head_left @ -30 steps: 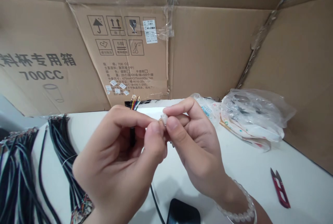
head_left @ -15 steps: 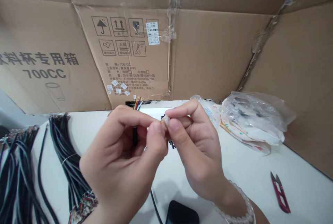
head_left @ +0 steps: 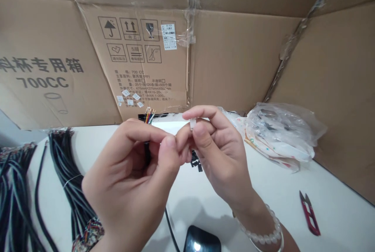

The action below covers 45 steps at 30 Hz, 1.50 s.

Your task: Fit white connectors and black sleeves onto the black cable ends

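White plastic connector (head_left: 192,124) sat pinched between the thumb and forefinger of the right hand (head_left: 219,158), just beside the fingertips of the left hand (head_left: 131,177). The left fingers (head_left: 140,136) were curled closed around a black cable (head_left: 147,154), and its thin coloured wires (head_left: 149,117) stuck out above them with metal tips. Just below the right fingers, small black pieces (head_left: 195,161) lay on the white table (head_left: 336,181). A white bead bracelet (head_left: 262,236) circled the right wrist. Left of the left fingers lay bundles of black cables (head_left: 68,177). Right of the right fingers sat a crumpled plastic bag (head_left: 284,131), with red-handled snips (head_left: 309,215) lying nearer. Below the hands was a black rounded object (head_left: 202,240). Beyond the fingers rose a cardboard box wall (head_left: 234,60), printed "700CC" with handling symbols, Chinese text and "475mmX375mm".
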### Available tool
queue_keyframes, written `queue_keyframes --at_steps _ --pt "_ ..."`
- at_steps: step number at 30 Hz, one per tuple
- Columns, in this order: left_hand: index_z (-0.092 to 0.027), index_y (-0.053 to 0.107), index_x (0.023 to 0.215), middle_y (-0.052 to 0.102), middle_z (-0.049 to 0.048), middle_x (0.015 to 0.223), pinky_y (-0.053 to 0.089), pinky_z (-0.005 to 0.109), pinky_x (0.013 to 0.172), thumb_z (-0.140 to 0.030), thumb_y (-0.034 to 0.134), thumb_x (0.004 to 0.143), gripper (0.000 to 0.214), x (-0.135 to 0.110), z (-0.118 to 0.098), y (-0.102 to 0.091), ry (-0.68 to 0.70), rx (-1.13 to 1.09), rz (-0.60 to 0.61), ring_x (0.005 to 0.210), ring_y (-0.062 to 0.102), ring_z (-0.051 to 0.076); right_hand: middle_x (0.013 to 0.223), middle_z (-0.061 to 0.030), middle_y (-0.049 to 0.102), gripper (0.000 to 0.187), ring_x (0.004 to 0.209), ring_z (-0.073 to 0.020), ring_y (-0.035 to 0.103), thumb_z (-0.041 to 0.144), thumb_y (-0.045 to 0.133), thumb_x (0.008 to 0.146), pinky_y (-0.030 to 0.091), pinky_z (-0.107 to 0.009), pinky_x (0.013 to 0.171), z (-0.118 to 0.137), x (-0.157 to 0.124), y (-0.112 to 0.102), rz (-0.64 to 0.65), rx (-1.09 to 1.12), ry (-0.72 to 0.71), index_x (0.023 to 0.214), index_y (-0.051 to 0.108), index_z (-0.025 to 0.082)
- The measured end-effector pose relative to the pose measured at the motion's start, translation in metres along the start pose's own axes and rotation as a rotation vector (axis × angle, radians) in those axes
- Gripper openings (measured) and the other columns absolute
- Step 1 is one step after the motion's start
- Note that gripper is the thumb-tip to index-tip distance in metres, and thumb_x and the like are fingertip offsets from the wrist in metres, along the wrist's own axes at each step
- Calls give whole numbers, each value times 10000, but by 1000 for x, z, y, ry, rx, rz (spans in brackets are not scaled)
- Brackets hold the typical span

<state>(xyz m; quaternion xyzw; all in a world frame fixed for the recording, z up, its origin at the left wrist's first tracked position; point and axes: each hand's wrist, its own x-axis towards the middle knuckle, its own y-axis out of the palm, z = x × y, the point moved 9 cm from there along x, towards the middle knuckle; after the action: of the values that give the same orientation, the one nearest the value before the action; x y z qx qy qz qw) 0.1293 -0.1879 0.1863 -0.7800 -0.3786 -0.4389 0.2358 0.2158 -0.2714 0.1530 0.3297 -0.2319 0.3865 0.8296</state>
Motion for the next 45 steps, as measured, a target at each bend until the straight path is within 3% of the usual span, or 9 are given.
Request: queue_keyframes --at_steps 5,9,13,17,20,23,27,45 --pt "-220 572 712 529 -77 591 290 124 341 -94 619 781 151 2 2 -1 0 -13 -9 446 406 22 793 26 708 132 631 -38 641 329 584 966 468 -157 598 0 3 -6 -29 11 45 990 589 200" --pt "-220 563 689 532 -83 552 303 135 323 -81 625 754 166 1 0 -1 2 -17 -14 408 419 29 691 27 690 202 583 -56 636 372 597 949 457 -164 552 -10 5 -5 -22 74 144 877 570 185" --pt "-221 559 690 530 -95 521 350 144 337 -81 627 749 167 0 1 2 -10 2 8 401 459 43 548 58 605 267 460 -42 525 402 608 938 385 -159 478 -19 2 2 -10 151 221 802 536 184" --pt "-212 566 677 520 -86 550 329 171 329 -98 645 747 155 -2 4 1 22 49 -4 418 444 51 488 69 525 276 446 -36 410 380 660 904 332 -163 488 -25 -3 -3 -131 214 272 766 551 168" --pt "-203 569 681 521 -92 559 343 153 363 -102 650 760 152 -3 3 3 74 79 -3 446 448 37 493 51 511 212 470 -55 393 321 675 879 308 -177 479 -34 -6 -2 -159 319 355 763 608 157" --pt "-190 581 700 528 -93 572 339 130 383 -110 667 766 134 -3 3 5 107 98 -6 457 434 20 509 26 502 307 505 -73 407 312 685 859 303 -191 474 -41 -7 -1 -155 391 402 617 577 157" --pt "-183 571 711 488 -104 531 303 104 379 -102 667 769 139 -1 4 8 118 96 -2 433 403 4 515 20 487 410 521 -77 412 345 707 839 314 -199 482 -44 -6 -4 -193 375 405 527 518 158" --pt "-190 560 702 533 -112 528 354 95 387 -110 652 776 142 -1 8 12 68 73 20 413 425 8 540 40 525 327 509 -42 431 228 777 765 359 -158 498 -43 -9 -6 -307 426 375 602 507 143"
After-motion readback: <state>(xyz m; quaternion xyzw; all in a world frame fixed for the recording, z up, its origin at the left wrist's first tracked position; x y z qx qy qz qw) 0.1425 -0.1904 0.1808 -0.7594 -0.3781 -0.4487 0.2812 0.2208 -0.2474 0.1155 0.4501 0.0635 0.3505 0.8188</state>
